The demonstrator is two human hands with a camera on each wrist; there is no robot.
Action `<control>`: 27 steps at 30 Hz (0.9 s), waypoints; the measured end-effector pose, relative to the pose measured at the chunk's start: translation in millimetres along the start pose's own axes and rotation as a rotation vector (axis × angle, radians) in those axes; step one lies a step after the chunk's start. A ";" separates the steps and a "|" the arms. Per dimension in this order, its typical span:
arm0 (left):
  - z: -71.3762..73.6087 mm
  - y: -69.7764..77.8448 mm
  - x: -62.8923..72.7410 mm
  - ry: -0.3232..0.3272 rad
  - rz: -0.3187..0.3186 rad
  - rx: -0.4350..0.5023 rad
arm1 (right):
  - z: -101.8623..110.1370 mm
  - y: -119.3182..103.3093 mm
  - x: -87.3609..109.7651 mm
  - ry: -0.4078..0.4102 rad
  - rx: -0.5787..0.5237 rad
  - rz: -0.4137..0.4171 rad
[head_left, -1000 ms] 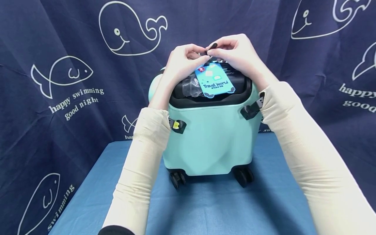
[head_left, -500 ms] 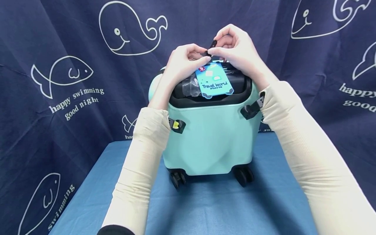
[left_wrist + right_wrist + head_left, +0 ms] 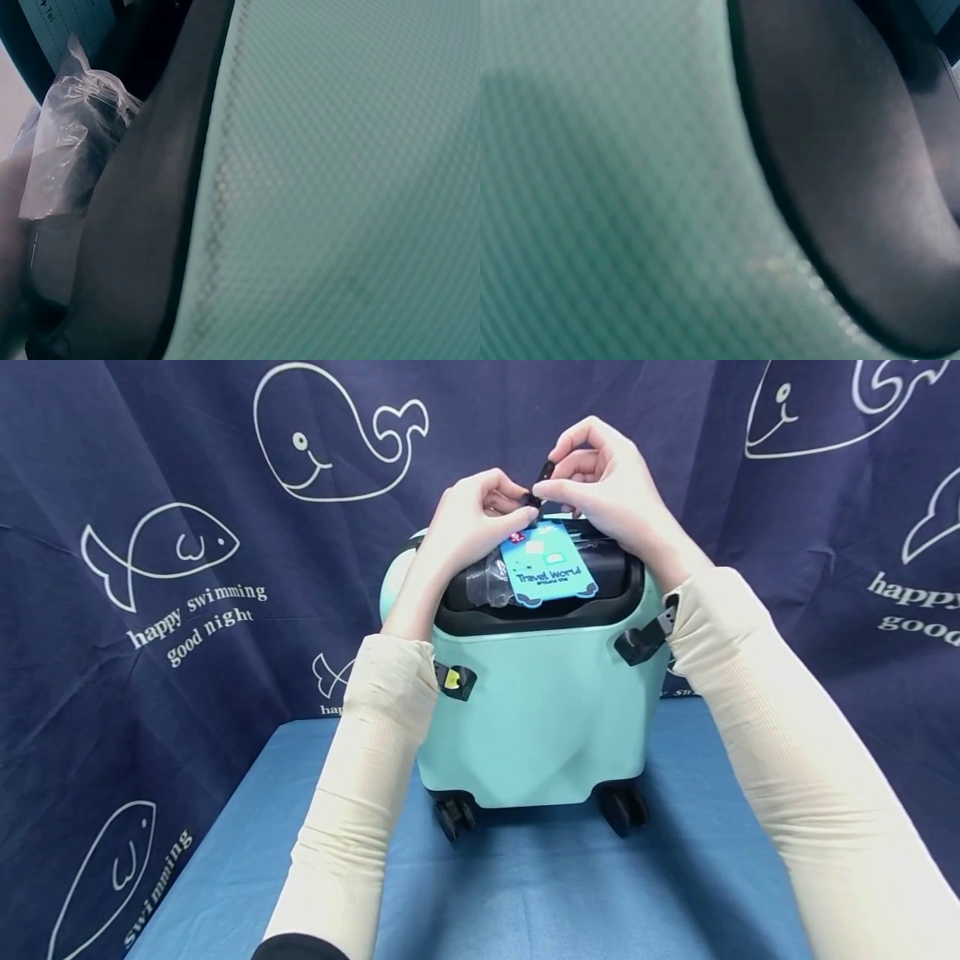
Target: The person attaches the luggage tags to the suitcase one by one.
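A mint-green suitcase [image 3: 540,718] stands on its wheels, its black handle [image 3: 611,572] on top. Lying over that handle is a blue luggage tag [image 3: 551,564] printed "Travel World". Above the tag, my left hand [image 3: 476,518] pinches the lower part of the tag's black strap [image 3: 547,471] between thumb and fingers. My right hand [image 3: 603,477] pinches the same strap higher up, its fingers bent. Between the two hands the strap stands upright. The left wrist view has crumpled clear plastic wrap [image 3: 71,142] on the handle; the right wrist view has the textured green shell [image 3: 615,187].
The suitcase stands on a blue cloth-covered table [image 3: 525,893]. Behind it hangs a dark blue curtain [image 3: 187,435] with white whale and fish drawings. Both forearms wear cream sleeves [image 3: 382,718], with a black wrist camera [image 3: 450,681] at the left cuff.
My right hand has risen and its fingers have spread around the strap, which now stands more upright. My left hand keeps its pinch nearly in place. The tag has shifted slightly.
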State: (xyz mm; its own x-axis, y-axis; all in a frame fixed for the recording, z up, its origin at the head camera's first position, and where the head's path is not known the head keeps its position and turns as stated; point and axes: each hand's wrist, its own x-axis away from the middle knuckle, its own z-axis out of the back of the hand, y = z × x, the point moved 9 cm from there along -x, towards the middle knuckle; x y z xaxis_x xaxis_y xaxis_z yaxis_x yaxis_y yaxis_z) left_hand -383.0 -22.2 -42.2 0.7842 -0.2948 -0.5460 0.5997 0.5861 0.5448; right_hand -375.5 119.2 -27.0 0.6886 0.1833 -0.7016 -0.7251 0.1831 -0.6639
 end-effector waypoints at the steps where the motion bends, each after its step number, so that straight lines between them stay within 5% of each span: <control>1: 0.3 0.3 0.2 0.004 -0.005 -0.005 | -0.1 0.1 -0.1 0.000 0.000 -0.002; 8: -1.5 -0.6 -0.3 -0.004 0.001 0.004 | -1.1 1.6 -0.6 -0.007 0.050 -0.019; 20: 0.4 -3.6 -1.3 0.007 0.030 -0.052 | -3.2 -1.4 -2.7 -0.002 0.336 0.021; 27: 1.0 -3.4 -0.2 0.011 0.027 -0.072 | -2.7 -1.9 -3.4 0.006 0.348 0.042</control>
State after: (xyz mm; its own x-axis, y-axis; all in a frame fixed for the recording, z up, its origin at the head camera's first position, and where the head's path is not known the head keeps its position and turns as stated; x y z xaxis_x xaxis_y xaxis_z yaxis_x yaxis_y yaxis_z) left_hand -385.0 -24.9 -43.3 0.7981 -0.2703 -0.5385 0.5649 0.6466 0.5127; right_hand -376.5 115.6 -24.1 0.6576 0.1917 -0.7286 -0.7061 0.4942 -0.5072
